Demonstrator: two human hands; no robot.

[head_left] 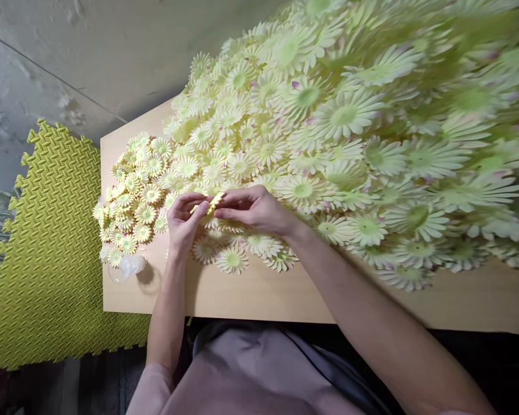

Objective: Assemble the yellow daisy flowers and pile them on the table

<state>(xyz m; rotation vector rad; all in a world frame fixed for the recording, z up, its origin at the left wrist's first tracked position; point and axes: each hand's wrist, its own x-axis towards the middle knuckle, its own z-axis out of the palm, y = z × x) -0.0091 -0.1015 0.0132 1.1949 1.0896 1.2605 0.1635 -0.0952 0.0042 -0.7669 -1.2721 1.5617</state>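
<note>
Pinched between my two hands is a small pale yellow artificial flower (pixel 215 203), seen nearly edge-on. My left hand (pixel 185 218) grips its left side with thumb and fingers. From the right, my right hand (pixel 251 208) holds the same flower, thumb below and fingers above. Beneath and behind both hands spreads a big heap of pale yellow-green artificial flower heads (pixel 268 150), some with pink petal tips. Smaller yellow flower heads (pixel 145 214) form a pile to the left of my left hand.
A small clear plastic cup (pixel 127 268) with whitish contents stands near the left end of the wooden table (pixel 251 294). Left of the table lies a yellow-green foam mat (pixel 56 248) with interlocking edges. A stained grey wall (pixel 125 52) rises behind.
</note>
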